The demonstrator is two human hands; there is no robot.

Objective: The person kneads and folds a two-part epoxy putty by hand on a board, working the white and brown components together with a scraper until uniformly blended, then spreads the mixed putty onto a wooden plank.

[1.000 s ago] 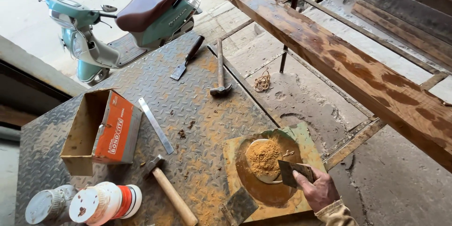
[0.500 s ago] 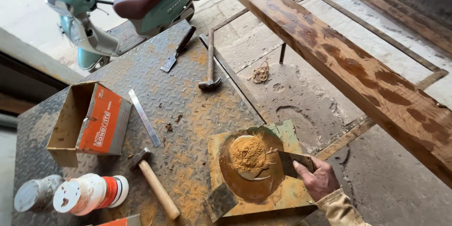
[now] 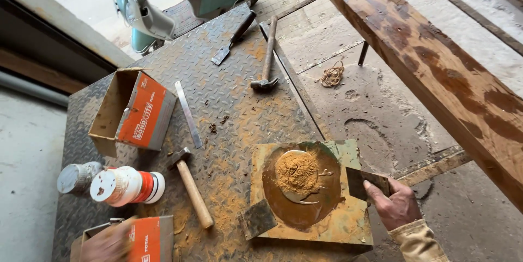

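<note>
One right hand (image 3: 396, 203) grips a scraper (image 3: 366, 183); the blurred left hand (image 3: 106, 243) is unreadable.

Soft even daylight, faint shadows, sharp centre, motion blur at bottom-left edge

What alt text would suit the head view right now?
The right hand holds a flat scraper blade at the edge of a square board bearing brown paste topped with orange powder. The left hand, blurred, touches an orange-and-tan box on the diamond-plate surface.
</note>
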